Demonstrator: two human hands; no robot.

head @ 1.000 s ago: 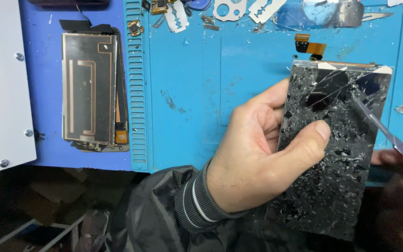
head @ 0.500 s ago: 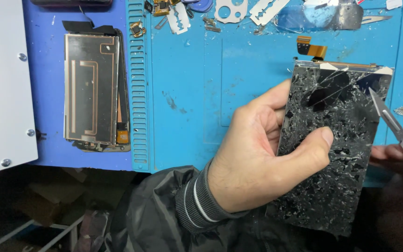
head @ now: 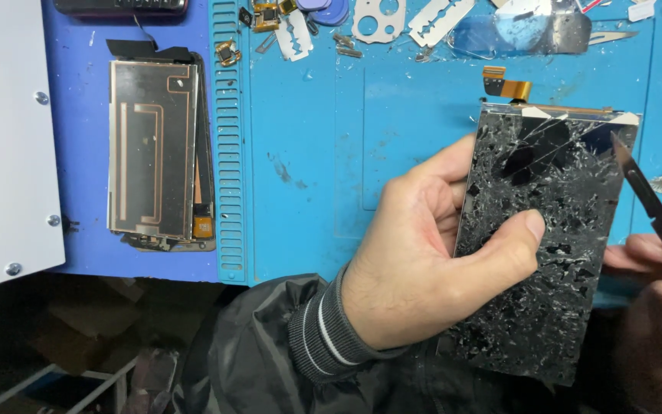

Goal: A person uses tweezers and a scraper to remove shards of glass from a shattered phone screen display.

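My left hand [head: 430, 253] grips a black phone screen with badly shattered glass [head: 553, 199], thumb pressed across its face, fingers behind its left edge. An orange flex cable [head: 506, 83] sticks out of the screen's top. My right hand [head: 660, 330], at the frame's right edge, holds a thin metal blade tool [head: 649, 201]. Its tip touches the screen's upper right edge. The screen is held tilted above a blue work mat [head: 392, 153].
A phone back assembly with a copper-coloured coil plate [head: 155, 157] lies on the mat's left part. Razor blades [head: 438, 17], small metal parts and picks [head: 323, 11] are strewn along the top edge. A white panel [head: 1, 130] sits at the left.
The blade tool has moved from the middle of the cracked glass out to the screen's upper right edge. My left hand keeps the same hold.
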